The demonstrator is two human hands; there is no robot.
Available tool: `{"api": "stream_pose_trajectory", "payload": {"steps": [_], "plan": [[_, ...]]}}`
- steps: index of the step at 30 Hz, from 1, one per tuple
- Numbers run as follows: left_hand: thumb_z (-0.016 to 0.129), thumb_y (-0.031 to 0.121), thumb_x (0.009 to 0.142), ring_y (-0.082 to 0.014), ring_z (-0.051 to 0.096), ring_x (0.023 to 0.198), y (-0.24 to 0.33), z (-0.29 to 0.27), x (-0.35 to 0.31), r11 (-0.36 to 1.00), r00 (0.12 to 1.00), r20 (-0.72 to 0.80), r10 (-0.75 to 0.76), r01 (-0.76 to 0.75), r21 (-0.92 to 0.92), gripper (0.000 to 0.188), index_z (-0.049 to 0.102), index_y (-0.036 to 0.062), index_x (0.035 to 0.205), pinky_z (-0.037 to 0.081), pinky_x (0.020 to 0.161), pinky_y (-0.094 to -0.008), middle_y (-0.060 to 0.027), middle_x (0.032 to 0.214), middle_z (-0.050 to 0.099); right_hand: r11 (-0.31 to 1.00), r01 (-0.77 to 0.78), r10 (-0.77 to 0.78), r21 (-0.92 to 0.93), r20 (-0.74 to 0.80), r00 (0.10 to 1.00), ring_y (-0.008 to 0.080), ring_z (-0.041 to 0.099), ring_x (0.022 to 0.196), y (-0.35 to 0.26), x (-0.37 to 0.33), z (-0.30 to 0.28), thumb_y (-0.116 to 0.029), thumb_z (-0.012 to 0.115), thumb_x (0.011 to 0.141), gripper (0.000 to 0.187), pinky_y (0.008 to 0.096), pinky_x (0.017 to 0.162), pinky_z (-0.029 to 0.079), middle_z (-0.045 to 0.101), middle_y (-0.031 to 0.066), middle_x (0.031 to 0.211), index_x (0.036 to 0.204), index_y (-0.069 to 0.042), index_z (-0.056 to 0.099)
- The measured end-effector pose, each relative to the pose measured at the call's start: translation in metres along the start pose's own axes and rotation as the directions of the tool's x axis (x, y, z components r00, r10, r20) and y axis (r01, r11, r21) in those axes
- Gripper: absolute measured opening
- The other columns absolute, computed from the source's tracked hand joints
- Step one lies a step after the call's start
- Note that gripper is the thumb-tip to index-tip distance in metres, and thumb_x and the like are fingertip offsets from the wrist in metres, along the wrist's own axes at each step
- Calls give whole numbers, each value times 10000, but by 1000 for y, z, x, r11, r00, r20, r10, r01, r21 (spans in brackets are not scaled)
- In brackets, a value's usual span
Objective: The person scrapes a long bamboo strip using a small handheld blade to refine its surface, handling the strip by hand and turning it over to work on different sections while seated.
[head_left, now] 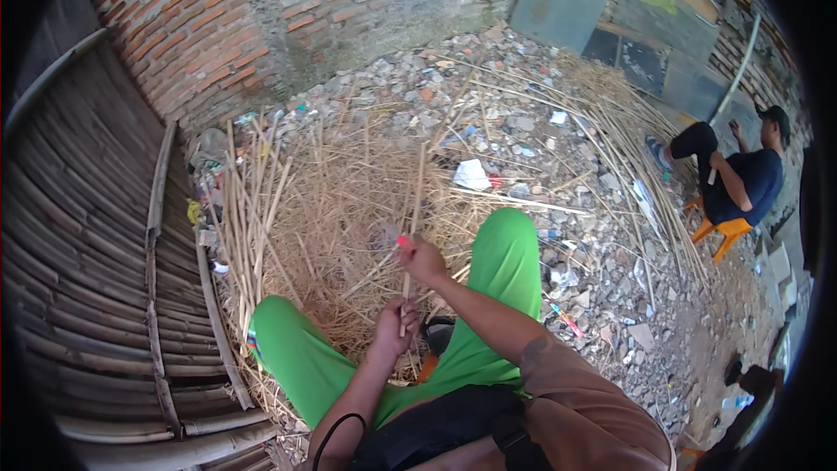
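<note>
A long pale bamboo stick [418,183] stands out away from me between my knees, above a heap of shavings. My left hand [395,328] is wrapped round its near end, with a short piece of it showing past the fingers. Farther up, my right hand [424,262] is closed against the stick. A small bright red thing [402,242] pokes out at its fingers; the rest is hidden in the grip, so its kind cannot be made out. A faint pale blur lies just beyond it.
Straw-like shavings [331,183] spread before me, with upright bamboo sticks [248,201] on the left. Beside them rises a bamboo slat wall [78,235]. Rubble [610,296] covers the right side, crossed by long strips. A co-worker [741,174] sits on an orange stool [722,234].
</note>
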State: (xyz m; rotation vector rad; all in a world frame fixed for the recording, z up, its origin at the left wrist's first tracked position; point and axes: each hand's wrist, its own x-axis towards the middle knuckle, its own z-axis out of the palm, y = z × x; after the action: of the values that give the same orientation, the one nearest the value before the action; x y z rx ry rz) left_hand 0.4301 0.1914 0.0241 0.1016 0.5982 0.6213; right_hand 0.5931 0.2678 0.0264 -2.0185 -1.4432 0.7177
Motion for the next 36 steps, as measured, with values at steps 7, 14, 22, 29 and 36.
{"api": "stream_pose_trajectory", "payload": {"steps": [7, 14, 22, 29, 36], "plan": [[473, 179, 971, -66, 405, 529, -5, 28, -10, 918, 941, -208, 268, -185, 350, 192, 584, 74, 1088, 322, 469, -240, 39, 719, 497, 979, 122, -88, 164, -199, 976, 379, 701, 824, 10, 6, 2, -306, 682, 821, 495, 437, 752, 555, 704, 232, 914, 1245, -56, 630], [541, 168, 957, -84, 408, 469, -10, 17, -3, 815, 856, -276, 437, -246, 525, 151, 645, 85, 884, 325, 425, -260, 20, 650, 518, 981, 174, -165, 86, -108, 980, 362, 704, 849, 9, 6, 9, -300, 688, 820, 430, 428, 780, 548, 707, 214, 908, 1173, -53, 673], [561, 161, 937, -84, 432, 460, -16, 4, 7, 666, 800, -208, 563, -289, 688, 198, 628, 73, 773, 352, 422, -266, 6, 639, 543, 978, 179, -172, 103, -71, 983, 354, 698, 830, 8, 3, 10, -302, 710, 806, 435, 419, 775, 546, 708, 206, 908, 1159, -50, 675], [611, 155, 898, -69, 476, 535, -17, 11, 2, 616, 795, -187, 577, -274, 739, 165, 716, 40, 955, 363, 478, -243, 5, 702, 594, 983, 157, -151, 95, -61, 987, 376, 689, 852, 13, 4, 8, -259, 693, 801, 410, 430, 784, 543, 696, 226, 914, 1152, -49, 668], [598, 123, 912, -59, 494, 593, -22, 7, 6, 632, 783, -218, 582, -267, 728, 132, 673, 17, 928, 370, 523, -233, 10, 713, 590, 983, 161, -153, 90, -87, 984, 389, 685, 846, 9, 2, 9, -214, 667, 788, 445, 433, 789, 545, 696, 224, 902, 1202, -53, 644]]}}
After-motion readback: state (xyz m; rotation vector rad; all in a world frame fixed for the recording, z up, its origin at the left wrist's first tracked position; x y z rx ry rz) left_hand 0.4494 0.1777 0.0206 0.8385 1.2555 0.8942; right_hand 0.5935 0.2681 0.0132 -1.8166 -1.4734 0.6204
